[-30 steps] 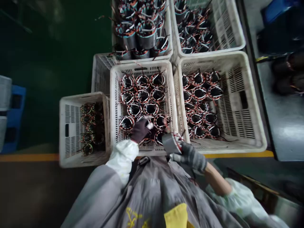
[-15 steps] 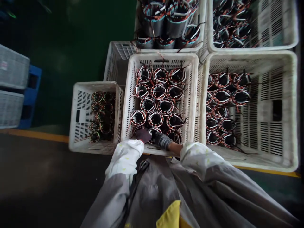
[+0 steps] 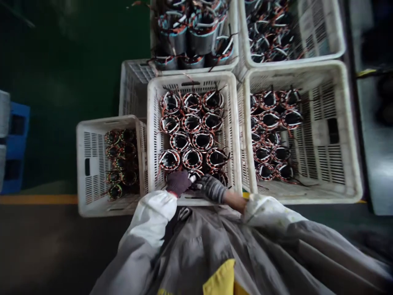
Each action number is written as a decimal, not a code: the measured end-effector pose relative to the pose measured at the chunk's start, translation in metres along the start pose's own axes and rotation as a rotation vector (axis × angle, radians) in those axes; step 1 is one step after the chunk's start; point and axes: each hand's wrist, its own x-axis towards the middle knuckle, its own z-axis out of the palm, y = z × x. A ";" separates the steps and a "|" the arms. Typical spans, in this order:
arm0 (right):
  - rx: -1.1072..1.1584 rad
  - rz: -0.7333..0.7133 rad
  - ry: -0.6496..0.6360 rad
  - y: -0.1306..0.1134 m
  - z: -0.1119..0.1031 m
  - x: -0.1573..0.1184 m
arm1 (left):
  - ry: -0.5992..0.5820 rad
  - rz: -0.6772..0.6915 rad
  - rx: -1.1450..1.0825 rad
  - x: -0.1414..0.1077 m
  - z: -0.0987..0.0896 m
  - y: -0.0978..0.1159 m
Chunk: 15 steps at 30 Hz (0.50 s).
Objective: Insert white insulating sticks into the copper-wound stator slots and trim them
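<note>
In the middle white plastic crate [image 3: 238, 135], motor stators [image 3: 192, 159] stand upright in rows, their rims ringed with red, white and black wire. My left hand [image 3: 179, 182], in a dark purple glove, is closed at the left of a front-row stator [image 3: 196, 177]. On its right side, my right hand [image 3: 213, 188] in a grey striped glove has its fingers curled at the rim. Both hands grip this stator between them, with a white patch showing near the left fingertips. Its lower part and some fingertips are hidden.
A smaller crate of stators [image 3: 82, 164] stands left, and a larger crate [image 3: 353, 164] right. Behind are two more loaded crates, one with taller stators [image 3: 173, 39]. Blue pallets [image 3: 15, 143] lie far left. A yellow floor line [image 3: 39, 199] runs past the crates.
The view has swung right, so the crates appear farther left. My hands stay at the same front-row stator, now slightly wider apart, with more of the right glove showing.
</note>
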 end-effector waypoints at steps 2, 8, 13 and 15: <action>-0.001 0.146 0.008 0.008 -0.003 -0.023 | 0.113 0.101 0.009 0.002 -0.014 0.023; 0.034 0.459 0.055 0.004 0.007 -0.047 | 0.136 0.330 0.049 0.067 -0.012 0.124; 0.103 0.543 0.104 -0.002 0.008 -0.048 | -0.040 0.246 0.076 0.104 0.009 0.148; 0.135 0.531 0.132 -0.003 0.006 -0.052 | -0.088 0.224 0.059 0.107 0.013 0.142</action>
